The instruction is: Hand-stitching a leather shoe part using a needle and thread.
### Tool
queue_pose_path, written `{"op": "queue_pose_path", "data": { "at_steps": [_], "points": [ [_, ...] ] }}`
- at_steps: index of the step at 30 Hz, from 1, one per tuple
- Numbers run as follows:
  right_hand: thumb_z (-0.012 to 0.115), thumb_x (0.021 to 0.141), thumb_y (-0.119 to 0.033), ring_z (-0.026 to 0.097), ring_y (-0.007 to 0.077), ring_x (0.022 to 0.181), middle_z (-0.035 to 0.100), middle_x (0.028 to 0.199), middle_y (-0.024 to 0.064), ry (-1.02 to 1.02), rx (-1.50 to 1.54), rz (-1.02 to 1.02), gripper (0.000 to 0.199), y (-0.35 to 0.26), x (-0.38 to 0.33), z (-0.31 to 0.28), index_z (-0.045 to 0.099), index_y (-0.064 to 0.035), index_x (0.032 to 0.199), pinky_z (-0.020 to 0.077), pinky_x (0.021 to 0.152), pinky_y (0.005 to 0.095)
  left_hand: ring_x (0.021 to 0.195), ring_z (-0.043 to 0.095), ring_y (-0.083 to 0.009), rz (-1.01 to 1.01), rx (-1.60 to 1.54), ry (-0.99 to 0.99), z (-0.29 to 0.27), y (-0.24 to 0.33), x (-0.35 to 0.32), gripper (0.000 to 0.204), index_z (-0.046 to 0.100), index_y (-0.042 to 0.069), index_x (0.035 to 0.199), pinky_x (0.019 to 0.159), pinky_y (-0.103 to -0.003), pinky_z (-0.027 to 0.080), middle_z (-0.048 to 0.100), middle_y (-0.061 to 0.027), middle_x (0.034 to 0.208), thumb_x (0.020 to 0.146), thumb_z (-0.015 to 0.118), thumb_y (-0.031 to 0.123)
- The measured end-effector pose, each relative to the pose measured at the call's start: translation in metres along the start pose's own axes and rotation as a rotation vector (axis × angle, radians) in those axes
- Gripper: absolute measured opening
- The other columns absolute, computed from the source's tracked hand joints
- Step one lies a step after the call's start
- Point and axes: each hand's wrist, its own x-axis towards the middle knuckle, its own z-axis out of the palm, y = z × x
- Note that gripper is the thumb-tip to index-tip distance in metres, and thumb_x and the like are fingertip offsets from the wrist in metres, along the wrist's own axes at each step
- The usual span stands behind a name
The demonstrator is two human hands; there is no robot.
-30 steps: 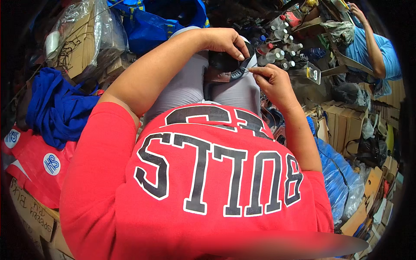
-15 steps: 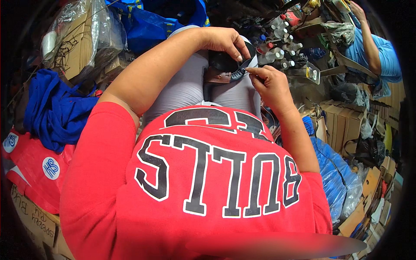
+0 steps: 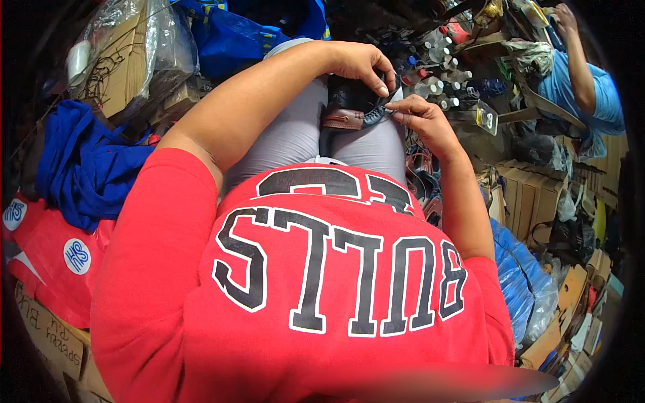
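Note:
A brown and dark blue lace-up shoe (image 3: 345,119) lies across my lap, over grey trousers (image 3: 285,127). From above, my left hand (image 3: 363,66) reaches over it, thumb and fingers curled onto the upper near the tongue. The fingers of my right hand (image 3: 424,122) are pinched together at the dark shoelace (image 3: 374,116), on the shoe's right side. The lace end between those fingertips is too small to make out clearly. My left wrist and fingers hide part of the shoe opening.
Several plastic bottles (image 3: 437,87) stand beyond my right hand. At the upper right is another person's blue sleeve (image 3: 594,101). A blue bag (image 3: 235,40) lies ahead, blue cloth (image 3: 84,164) at left, and cardboard pieces (image 3: 527,195) and blue plastic sheeting (image 3: 514,262) at right.
The shoe and both hands have shifted slightly to the right in the picture. My right fingers have stayed at the laces, and the shoe's brown side shows a little more.

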Motion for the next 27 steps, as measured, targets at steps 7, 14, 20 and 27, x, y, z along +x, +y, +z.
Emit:
{"op": "queue_pose_path", "data": {
  "at_steps": [7,14,20,27],
  "points": [
    [0.072,0.078,-0.005,0.056,0.0085,0.078,0.061,0.083,0.0006,0.169,0.182,0.038,0.017,0.000,0.003,0.025,0.071,-0.0040,0.095,0.0449,0.072,0.0226,0.083,0.058,-0.0123,-0.014,0.034,0.043,0.003,-0.002,-0.003,0.034,0.067,0.006,0.102,0.077,-0.028,0.045,0.065,-0.0022,0.086,0.075,0.076,0.025],
    [0.073,0.075,-0.006,0.053,0.0117,0.067,0.056,0.075,0.0028,0.253,-0.398,-0.227,0.019,-0.031,-0.013,0.031,0.072,-0.0102,0.093,0.0442,0.063,0.0260,0.095,0.054,-0.0198,0.128,0.349,0.500,0.012,0.000,-0.023,0.033,0.061,0.007,0.103,0.082,-0.029,0.043,0.057,-0.0080,0.098,0.075,0.072,0.021],
    [0.068,0.074,0.000,0.055,0.0192,0.066,0.055,0.075,0.0063,0.305,-0.446,-0.261,0.027,-0.026,-0.029,0.039,0.071,-0.0116,0.099,0.0452,0.062,0.0305,0.085,0.056,-0.0213,0.080,0.450,0.633,0.023,-0.001,-0.071,0.024,0.064,0.007,0.100,0.074,-0.031,0.046,0.053,-0.0098,0.099,0.079,0.055,-0.001],
    [0.067,0.075,-0.002,0.053,0.0248,0.070,0.052,0.073,0.0082,0.346,-0.666,-0.361,0.033,-0.025,-0.032,0.052,0.068,-0.0111,0.106,0.0431,0.065,0.0353,0.075,0.056,-0.0223,0.143,0.737,0.696,0.055,-0.001,-0.094,0.015,0.070,0.010,0.089,0.065,-0.032,0.045,0.055,-0.0057,0.075,0.077,0.066,0.002]
  ]
}}
